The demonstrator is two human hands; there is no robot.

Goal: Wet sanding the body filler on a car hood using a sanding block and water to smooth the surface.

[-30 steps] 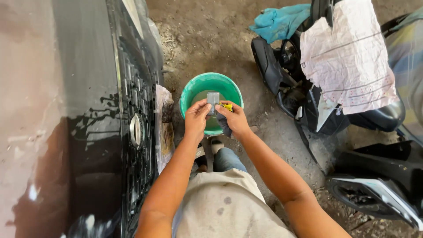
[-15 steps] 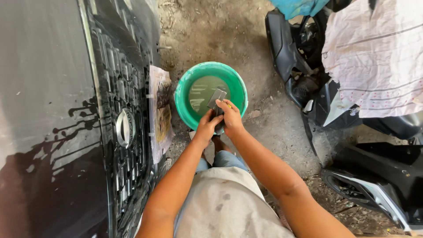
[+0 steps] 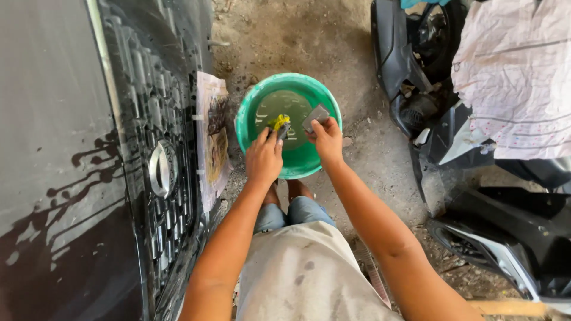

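Below, both hands out over a green bucket [image 3: 289,172] half full of murky water, set on the dirt floor between the front of a black car [image 3: 71,178] and a parked scooter [image 3: 440,119]. Left hand [image 3: 263,159] closed round a small yellow sponge [image 3: 278,122], pinched at the fingertips, just above the water near the middle of the bucket. Right hand [image 3: 327,140] gripping a small grey block [image 3: 316,117], flat and roughly rectangular, tilted up over the right side of the bucket. Hands close but apart, sponge and block not touching. Knees in blue shorts just under the forearms, bare feet at the near edge of the bucket. On the car, a chrome grille [image 3: 160,172] wet with dark runs, a strip of paper [image 3: 212,137] taped beside it. Pale patterned cloth [image 3: 517,77] draped over the scooter at upper right.
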